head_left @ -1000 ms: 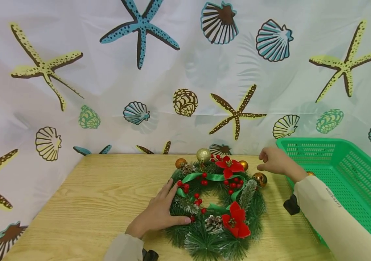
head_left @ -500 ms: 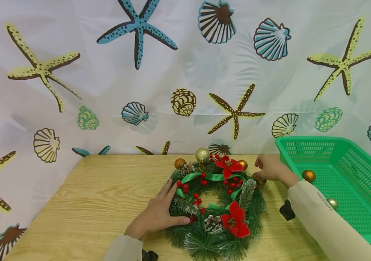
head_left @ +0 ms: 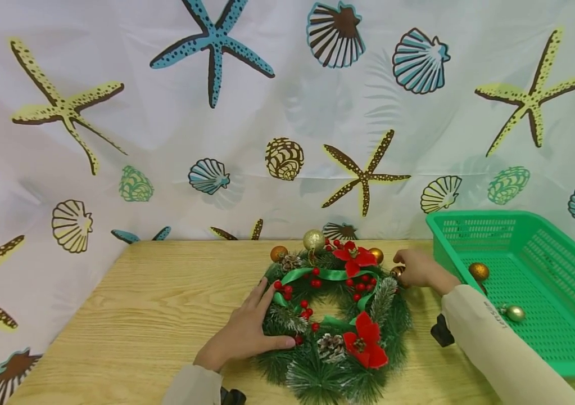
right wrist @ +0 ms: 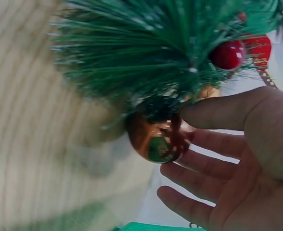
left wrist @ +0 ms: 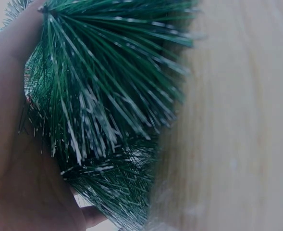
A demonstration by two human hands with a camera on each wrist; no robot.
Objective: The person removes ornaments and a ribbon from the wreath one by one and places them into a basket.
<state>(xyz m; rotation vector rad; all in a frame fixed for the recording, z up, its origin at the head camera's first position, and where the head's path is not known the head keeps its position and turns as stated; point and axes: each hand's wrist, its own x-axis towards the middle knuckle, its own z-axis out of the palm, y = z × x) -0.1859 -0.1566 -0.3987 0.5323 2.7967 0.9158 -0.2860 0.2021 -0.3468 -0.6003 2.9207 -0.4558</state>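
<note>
The wreath (head_left: 312,377) lies flat on the wooden table (head_left: 140,309), a thick ring of dark green needles, many with white frosted tips. A shiny green ribbon (head_left: 335,275) curls along its inner side, among glossy red berries (head_left: 304,308). One red flower (head_left: 365,342) sits on the wreath's near right part, beside a frosted pine cone (head_left: 331,347); a second red flower (head_left: 355,259) is on its far side. Along the wreath's far edge I see a glittery gold ball (head_left: 313,240) and, left of that, an orange ball (head_left: 279,253).

My left hand (head_left: 244,337) rests against the wreath's left side, thumb spread well away from the straight fingers. At the wreath's far right edge, my right hand (head_left: 421,267) pinches a copper ball (right wrist: 158,137) between thumb and forefinger, my other fingers apart below. The ball is mirror-bright, touching the needles. Right of the wreath stands a green basket (head_left: 525,230).
</note>
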